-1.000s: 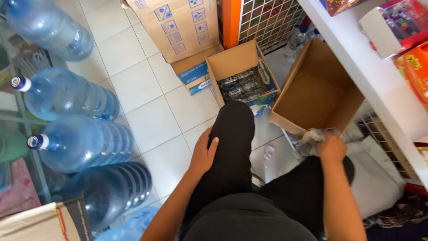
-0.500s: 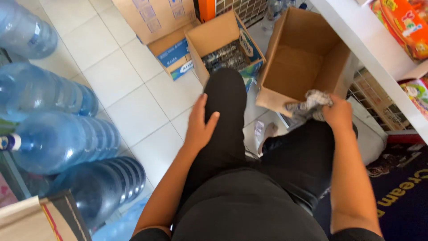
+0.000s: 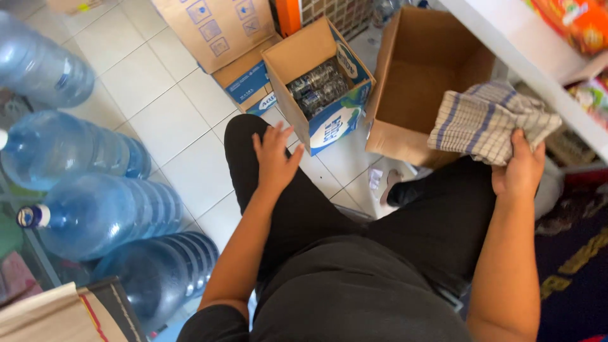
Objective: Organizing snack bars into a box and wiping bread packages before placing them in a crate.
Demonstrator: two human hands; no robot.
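Water jugs (image 3: 88,209), large, blue, lying on their sides along the left edge of the frame, on white floor tiles (image 3: 171,120). Left hand (image 3: 273,158), centre, resting flat on the black-trousered knee (image 3: 253,145), fingers spread apart, holding nothing. Open carton of small bottles (image 3: 320,88), upper centre. Empty cardboard box (image 3: 421,82) just right of it. Right hand (image 3: 519,168), right of frame, fingers clamped on a checked cloth (image 3: 484,120), held in front of the empty box, below the white shelf edge (image 3: 506,47).
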